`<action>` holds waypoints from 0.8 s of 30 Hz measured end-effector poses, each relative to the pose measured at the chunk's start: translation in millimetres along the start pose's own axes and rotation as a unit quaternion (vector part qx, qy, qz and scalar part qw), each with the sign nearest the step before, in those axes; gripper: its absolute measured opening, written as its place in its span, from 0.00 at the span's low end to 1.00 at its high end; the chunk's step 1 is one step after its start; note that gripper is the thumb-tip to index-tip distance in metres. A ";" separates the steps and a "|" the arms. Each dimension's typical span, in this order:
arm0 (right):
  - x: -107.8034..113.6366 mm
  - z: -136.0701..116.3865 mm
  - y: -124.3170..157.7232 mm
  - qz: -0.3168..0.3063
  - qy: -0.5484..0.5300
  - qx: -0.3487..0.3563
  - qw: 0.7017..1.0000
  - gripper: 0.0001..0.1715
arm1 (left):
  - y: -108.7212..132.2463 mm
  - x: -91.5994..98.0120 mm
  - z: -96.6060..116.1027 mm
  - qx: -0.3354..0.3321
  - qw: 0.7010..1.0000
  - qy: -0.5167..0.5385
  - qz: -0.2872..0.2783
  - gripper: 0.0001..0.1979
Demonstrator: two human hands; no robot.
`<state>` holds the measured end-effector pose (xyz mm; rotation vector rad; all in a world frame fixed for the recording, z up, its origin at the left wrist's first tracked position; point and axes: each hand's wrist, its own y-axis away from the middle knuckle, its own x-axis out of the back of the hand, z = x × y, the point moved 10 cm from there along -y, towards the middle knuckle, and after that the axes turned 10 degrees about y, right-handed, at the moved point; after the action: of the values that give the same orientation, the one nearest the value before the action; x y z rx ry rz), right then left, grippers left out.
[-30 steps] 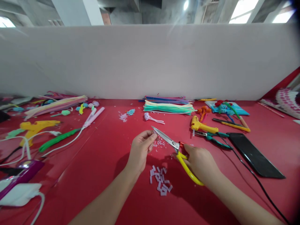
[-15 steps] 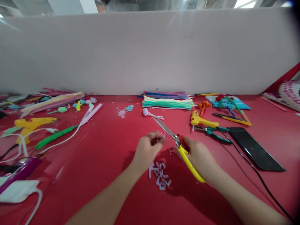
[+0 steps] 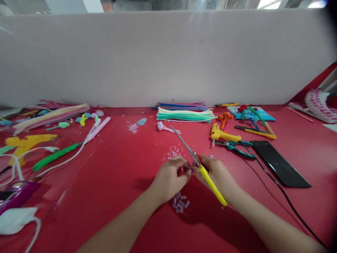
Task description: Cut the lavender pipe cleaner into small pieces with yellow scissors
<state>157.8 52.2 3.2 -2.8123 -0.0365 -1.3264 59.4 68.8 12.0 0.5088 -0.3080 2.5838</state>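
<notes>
Hands come close at the middle of the worktop (image 3: 118,182): the left hand (image 3: 168,179) is pinched, thumb against finger, while the right hand (image 3: 218,175) is wrapped around the scissors (image 3: 213,186). Their fingertips meet or nearly meet; whether a scrap sits between them, I cannot tell. Lilac bits (image 3: 179,210) lie just below the left hand, and fine clippings (image 3: 173,151) lie beyond it.

To handle such small stuff well, I would keep the pinch light, close to the scrap's end, and square it up before any cut. Blades are best kept together and pointing away while the fingertips work this near the pivot. Short snips near the pivot should give more control than the points would, and holding the cut over one spot should keep the bits gathered.

Compared with half a second ago, the left hand has moved in toward the right, closing the gap between them. The blades, then slightly parted, now look lined up as one, and the left hand covers more of the lilac bits.
</notes>
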 end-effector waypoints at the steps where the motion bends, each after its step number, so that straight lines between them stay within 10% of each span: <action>1: -0.1 0.1 0.1 -0.003 -0.010 0.000 1.000 0.05 | -0.3 -0.8 -5.6 0.020 0.999 0.030 -0.004 0.04; 13: -4.4 2.0 -1.6 -0.014 -0.025 0.015 0.999 0.11 | -0.5 -18.8 -29.7 0.141 0.960 0.228 -0.082 0.05; 24: 19.9 -1.2 2.0 0.059 0.280 0.006 0.958 0.18 | -0.1 55.4 -30.6 0.084 0.911 0.344 0.212 0.06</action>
<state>169.6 50.4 19.2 -2.2788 0.1345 -2.0126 5.3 101.3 6.8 -0.4866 0.0643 3.0145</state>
